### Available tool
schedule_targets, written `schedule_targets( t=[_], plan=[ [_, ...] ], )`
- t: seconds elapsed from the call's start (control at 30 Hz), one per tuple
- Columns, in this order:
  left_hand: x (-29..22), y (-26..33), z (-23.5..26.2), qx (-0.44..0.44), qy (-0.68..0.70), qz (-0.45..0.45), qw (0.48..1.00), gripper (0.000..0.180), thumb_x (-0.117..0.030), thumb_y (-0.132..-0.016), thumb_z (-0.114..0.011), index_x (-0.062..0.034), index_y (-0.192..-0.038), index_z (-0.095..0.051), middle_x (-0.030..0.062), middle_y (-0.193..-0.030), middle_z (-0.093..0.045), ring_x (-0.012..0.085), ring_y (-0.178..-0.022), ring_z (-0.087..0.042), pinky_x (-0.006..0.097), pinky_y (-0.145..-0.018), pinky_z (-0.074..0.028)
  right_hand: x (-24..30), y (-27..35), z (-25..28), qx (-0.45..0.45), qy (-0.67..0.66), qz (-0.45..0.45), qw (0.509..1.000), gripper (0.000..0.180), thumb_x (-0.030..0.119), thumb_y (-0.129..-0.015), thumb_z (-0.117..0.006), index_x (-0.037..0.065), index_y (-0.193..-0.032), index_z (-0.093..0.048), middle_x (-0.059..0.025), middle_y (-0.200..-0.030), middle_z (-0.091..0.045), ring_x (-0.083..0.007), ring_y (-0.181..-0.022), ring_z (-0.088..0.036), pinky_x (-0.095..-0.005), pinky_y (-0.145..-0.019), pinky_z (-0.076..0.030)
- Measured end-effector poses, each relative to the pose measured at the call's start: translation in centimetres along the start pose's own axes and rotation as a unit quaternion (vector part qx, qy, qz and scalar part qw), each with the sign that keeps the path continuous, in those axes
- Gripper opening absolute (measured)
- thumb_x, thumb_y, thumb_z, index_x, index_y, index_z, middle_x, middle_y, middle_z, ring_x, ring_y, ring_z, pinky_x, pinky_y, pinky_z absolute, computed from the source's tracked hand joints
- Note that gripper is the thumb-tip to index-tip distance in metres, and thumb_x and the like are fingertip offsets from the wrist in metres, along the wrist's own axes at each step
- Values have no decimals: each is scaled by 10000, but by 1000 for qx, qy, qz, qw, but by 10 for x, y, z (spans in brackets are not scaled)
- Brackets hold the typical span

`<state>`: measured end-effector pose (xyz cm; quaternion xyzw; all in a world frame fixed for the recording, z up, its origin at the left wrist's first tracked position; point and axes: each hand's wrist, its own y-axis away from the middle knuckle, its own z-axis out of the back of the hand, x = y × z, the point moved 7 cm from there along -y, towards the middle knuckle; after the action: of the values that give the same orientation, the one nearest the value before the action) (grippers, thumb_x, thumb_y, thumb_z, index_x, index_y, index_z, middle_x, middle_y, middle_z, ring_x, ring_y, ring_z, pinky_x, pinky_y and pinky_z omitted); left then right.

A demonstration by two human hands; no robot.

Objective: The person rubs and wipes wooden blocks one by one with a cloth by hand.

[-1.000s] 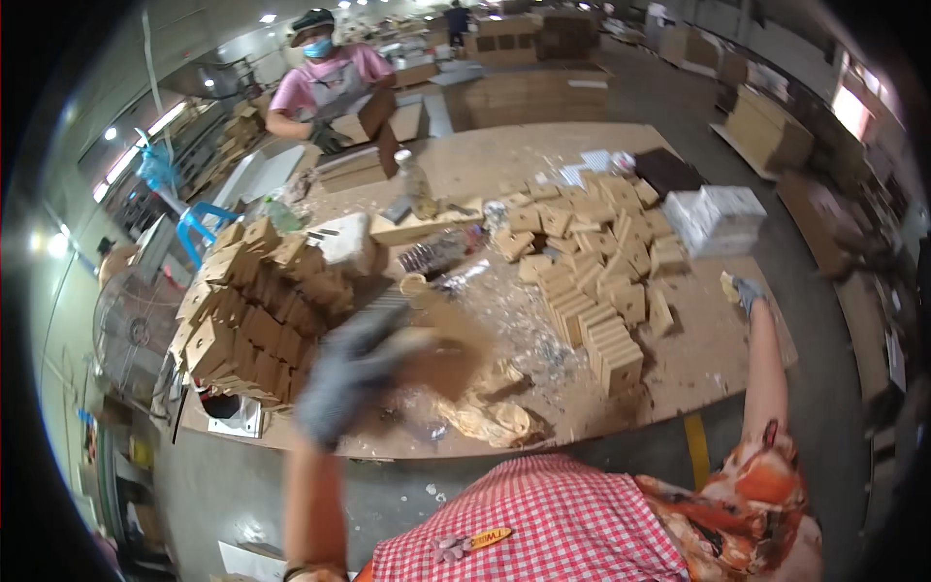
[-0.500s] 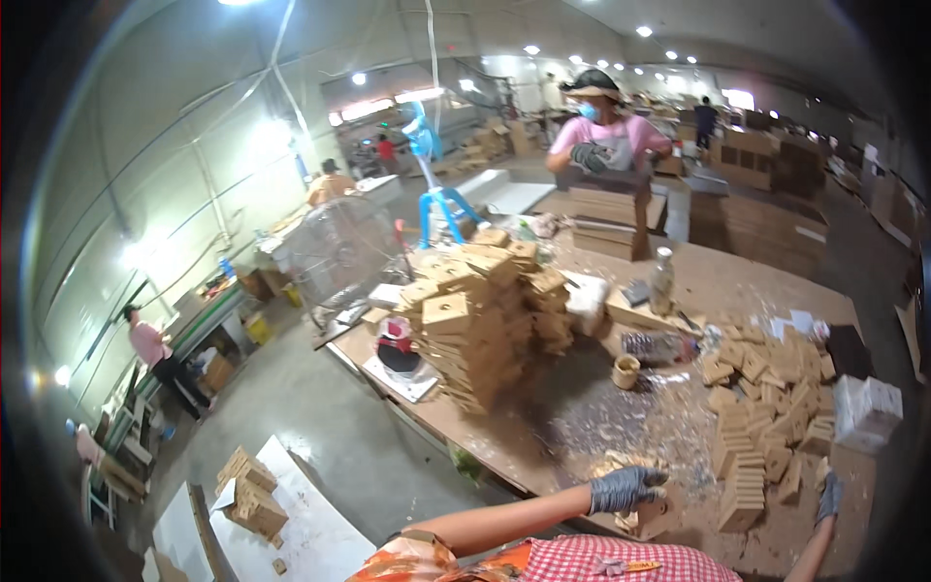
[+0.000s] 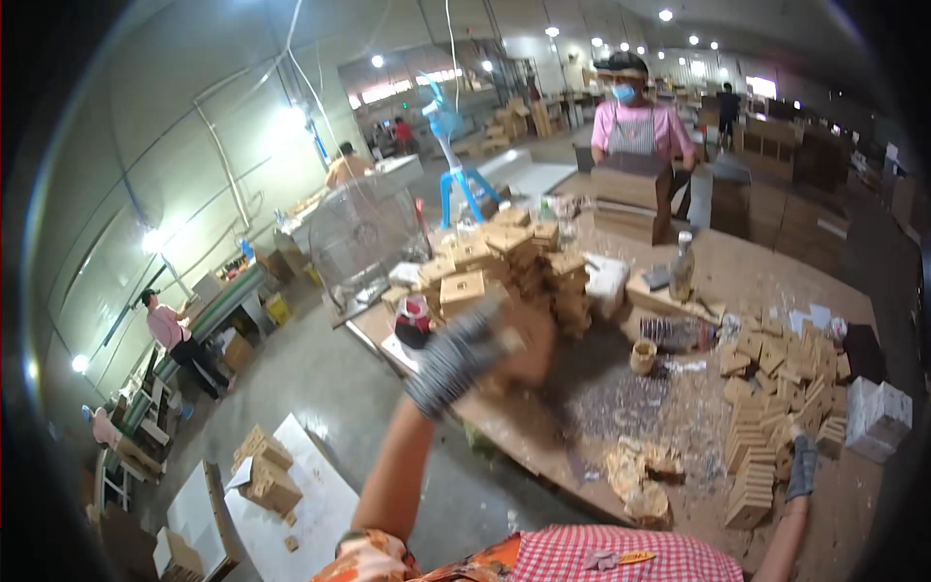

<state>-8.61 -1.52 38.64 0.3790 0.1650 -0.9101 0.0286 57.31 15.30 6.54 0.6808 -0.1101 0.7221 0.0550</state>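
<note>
My left hand point(image 3: 456, 361), in a grey glove and blurred by motion, is raised in front of the tall stack of wooden blocks point(image 3: 464, 289). Its fingers are closed on a flat brown wooden piece point(image 3: 531, 341), also smeared. Over at the right, my right hand point(image 3: 803, 466), gloved in grey too, reaches into a heap of small wooden blocks point(image 3: 752, 485). Its fingers are stretched out and their tips touch the blocks; no held piece can be made out there.
On the worktable point(image 3: 592, 427) are a small round pot point(image 3: 643, 357), a lying plastic bottle point(image 3: 677, 335), an upright bottle point(image 3: 682, 272) and crumpled glue-stained scraps point(image 3: 640, 480). White boxes point(image 3: 881, 415) sit at the right edge. Across the table stands a person in pink point(image 3: 669, 131).
My left hand has swung up and left from the table's near edge to the tall stack. My right hand has moved inward onto the block heap. The person opposite has lowered their arms.
</note>
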Motion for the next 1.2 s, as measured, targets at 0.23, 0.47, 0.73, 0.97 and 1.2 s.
schedule_targets(
  t=[0.23, 0.47, 0.73, 0.97, 1.2],
  plan=[
    [12, 82, -189, 262, 306, 166, 900, 730, -202, -830, -639, 23, -1379, -212, 111, -1417, -313, 141, -1279, -311, 257, -1044, -252, 30, 59, -15, 105, -11, 35, 994, 319, 223, -852, -581, 20, -1097, -556, -46, -1067, -584, -139, -964, -545, -270, -846, -446],
    [-61, 40, -352, 276, 424, -7, 862, 734, -241, -839, -631, -9, -1396, -212, 112, -1176, -517, 157, -998, -511, 283, -859, -428, 264, 158, -209, 109, 326, 275, 898, 456, 391, -883, -473, 5, -1117, -534, -181, -1109, -504, -326, -1058, -459, -393, -949, -337],
    [-154, -23, -325, 198, 495, 5, 846, 644, -215, -868, -592, -22, -1381, -254, 70, -917, -591, 76, -662, -526, 196, -528, -442, 300, 134, -75, -224, 272, 266, 897, 434, 323, -837, -550, 31, -1157, -536, -162, -1031, -522, -278, -1035, -475, -382, -948, -340],
    [-103, -5, -343, 221, 493, 66, 839, 735, -288, -847, -617, -25, -1398, -207, 47, -830, -558, 74, -565, -468, 221, -459, -413, 227, 165, -128, -73, 343, 261, 899, 396, 270, -874, -543, -3, -1159, -511, -141, -1166, -510, -274, -1143, -449, -378, -999, -335],
    [-55, 29, -296, 279, 470, 69, 834, 696, -247, -866, -591, -15, -1400, -210, 79, -1199, -507, 131, -1007, -506, 249, -835, -436, 198, 95, -96, 109, 145, 119, 976, 334, 123, -820, -616, -17, -1113, -538, -91, -1087, -564, -173, -977, -550, -285, -881, -434]
  ],
)
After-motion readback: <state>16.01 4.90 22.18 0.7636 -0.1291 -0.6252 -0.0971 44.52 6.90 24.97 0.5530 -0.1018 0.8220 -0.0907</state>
